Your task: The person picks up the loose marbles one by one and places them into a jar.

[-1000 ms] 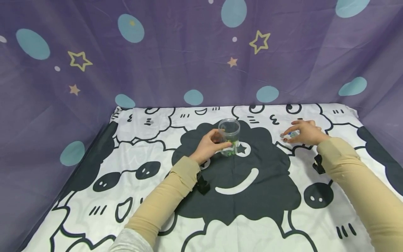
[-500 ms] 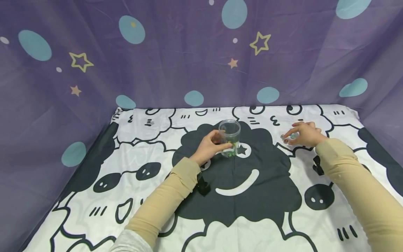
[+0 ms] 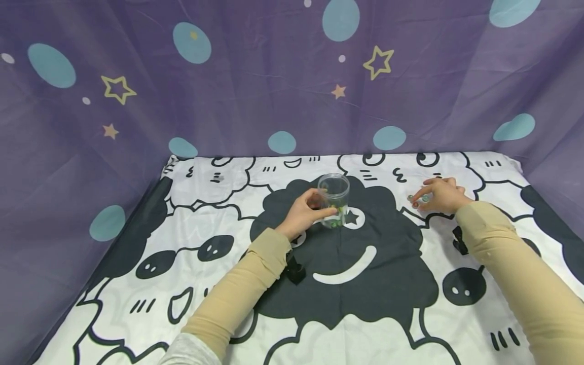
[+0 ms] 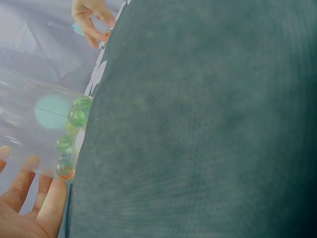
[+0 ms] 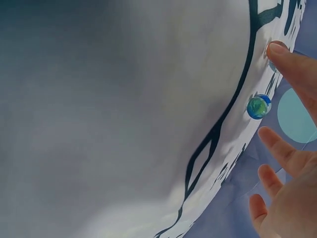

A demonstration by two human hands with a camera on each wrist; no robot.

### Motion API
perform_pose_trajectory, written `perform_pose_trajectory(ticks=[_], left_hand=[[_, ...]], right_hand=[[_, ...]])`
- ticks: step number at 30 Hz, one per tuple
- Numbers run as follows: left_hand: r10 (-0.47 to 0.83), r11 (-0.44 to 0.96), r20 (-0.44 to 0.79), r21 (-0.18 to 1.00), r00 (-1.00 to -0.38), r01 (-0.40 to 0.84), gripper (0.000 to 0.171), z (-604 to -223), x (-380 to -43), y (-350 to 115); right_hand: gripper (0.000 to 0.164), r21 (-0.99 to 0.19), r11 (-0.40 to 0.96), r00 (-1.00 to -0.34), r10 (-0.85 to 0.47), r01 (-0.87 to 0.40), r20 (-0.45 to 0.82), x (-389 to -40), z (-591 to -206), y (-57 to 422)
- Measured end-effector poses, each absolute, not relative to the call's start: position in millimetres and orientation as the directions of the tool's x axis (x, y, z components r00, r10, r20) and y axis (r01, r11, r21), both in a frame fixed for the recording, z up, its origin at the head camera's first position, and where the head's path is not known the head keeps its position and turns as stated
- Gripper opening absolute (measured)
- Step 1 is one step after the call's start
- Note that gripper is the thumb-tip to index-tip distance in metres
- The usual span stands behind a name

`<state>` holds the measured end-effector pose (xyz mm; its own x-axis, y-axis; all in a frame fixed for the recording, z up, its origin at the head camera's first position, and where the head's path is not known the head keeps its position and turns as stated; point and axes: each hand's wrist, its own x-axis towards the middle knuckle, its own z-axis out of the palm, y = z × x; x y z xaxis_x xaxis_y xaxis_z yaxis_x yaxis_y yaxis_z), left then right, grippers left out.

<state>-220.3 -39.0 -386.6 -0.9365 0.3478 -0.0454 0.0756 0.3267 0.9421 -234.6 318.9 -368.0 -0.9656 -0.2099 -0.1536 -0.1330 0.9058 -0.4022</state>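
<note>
In the head view my left hand (image 3: 301,215) grips a clear plastic jar (image 3: 334,187) from its left side, fingers behind and thumb in front. Green, yellow and orange marbles (image 4: 78,117) lie at the bottom of this upright jar, best seen in the left wrist view. My right hand (image 3: 444,196) is low over the cloth, right of the jar, thumb and index finger parted around a few loose marbles (image 3: 425,197). In the right wrist view the thumb overlaps an orange marble (image 5: 271,48), and a blue-green marble (image 5: 258,106) sits beside it.
A white tablecloth (image 3: 365,334) printed with black-and-white cartoon sheep covers the table. Purple curtains (image 3: 237,91) with stars and teal spots hang behind it and at both sides. A black wrist mount (image 3: 294,271) shows under the left sleeve.
My right hand has lowered slightly and moved closer to the loose marbles, its thumb now over the orange one. The left hand and jar stay in place.
</note>
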Motion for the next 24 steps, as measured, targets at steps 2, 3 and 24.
perform_pose_trajectory(ticks=[2, 3, 24], left_hand=[[0.346, 0.331, -0.046, 0.941, -0.937, 0.076, 0.053, -386.8, -220.4, -39.0], [0.345, 0.331, -0.044, 0.940, -0.937, 0.078, 0.053, -387.2, -220.7, -38.8], [0.346, 0.329, -0.028, 0.940, -0.938, 0.093, 0.051, -388.9, -221.1, -39.0]], right_hand=[[0.026, -0.404, 0.905, -0.965, -0.210, -0.131, -0.155, -234.8, -368.7, 319.1], [0.026, -0.405, 0.905, -0.965, -0.210, -0.131, -0.156, -234.7, -368.8, 319.1], [0.025, -0.417, 0.901, -0.967, -0.202, -0.122, -0.154, -235.8, -372.0, 318.7]])
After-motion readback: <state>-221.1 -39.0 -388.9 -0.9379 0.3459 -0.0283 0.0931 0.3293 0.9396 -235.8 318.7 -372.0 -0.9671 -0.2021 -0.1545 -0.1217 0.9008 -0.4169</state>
